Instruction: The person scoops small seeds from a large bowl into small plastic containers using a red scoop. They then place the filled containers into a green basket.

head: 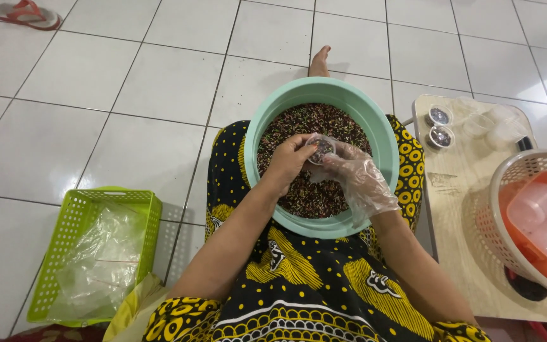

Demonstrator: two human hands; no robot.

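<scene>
While the mint basin (pixel 384 136) sits on the lap, everything below is placed relative to it:

Basin: round, smooth mint-green plastic, filled with tiny dark sprinkles (pixel 299 196) in red, green and brown, grainy looking.
Small cup (pixel 321 148): clear round plastic, right over the basin's middle, sprinkles inside.
Left hand (pixel 291 159): bare, fingers curled around the cup's left side, gripping it.
Right hand (pixel 357 178): in a loose, crinkly see-through glove, fingertips pinched on the cup's right edge.
Filled cups (pixel 439 126): two lidded clear ones, right of the basin on a pale wood board (pixel 460 209).
Round basket (pixel 508 209): further right, beige lattice, orange tub with cloudy containers.
Green basket (pixel 71 234): lower left on the tiles, square mesh, crumpled clear bags inside.
</scene>
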